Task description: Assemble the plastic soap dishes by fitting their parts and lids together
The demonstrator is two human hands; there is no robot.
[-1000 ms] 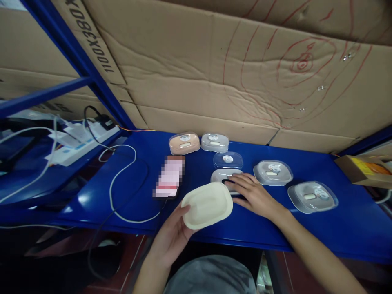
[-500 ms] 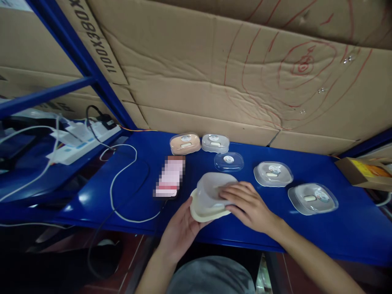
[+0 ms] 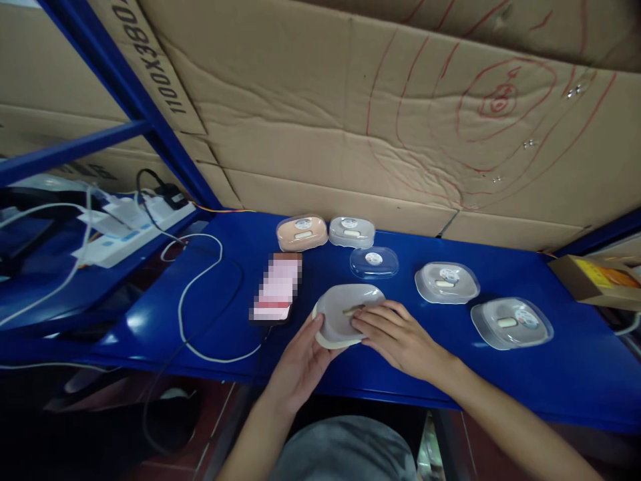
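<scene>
My left hand (image 3: 303,364) grips the left and lower side of a grey-white oval plastic box (image 3: 333,324), holding it above the front of the table. A cream rim shows along the box's lower edge. From the right, my right hand (image 3: 395,334) reaches over the box with its fingers pressed together. Their tips are at a small beige piece (image 3: 353,310) in the middle of the box, partly hidden by the fingers. Just beyond lies a loose clear lid (image 3: 365,266) with a round sticker.
Behind stand a peach lidded box (image 3: 288,234) and a grey one (image 3: 340,237). Two more lidded boxes (image 3: 431,288) lie at right. A phone (image 3: 275,287) with a white cable (image 3: 182,314) is at left, near a power strip (image 3: 125,244). A small carton (image 3: 591,287) sits far right.
The grey-white box has tilted and sits lower against the cream rim, so its middle faces me more. My right fingers have shifted slightly left and down, and the beige piece now shows.
</scene>
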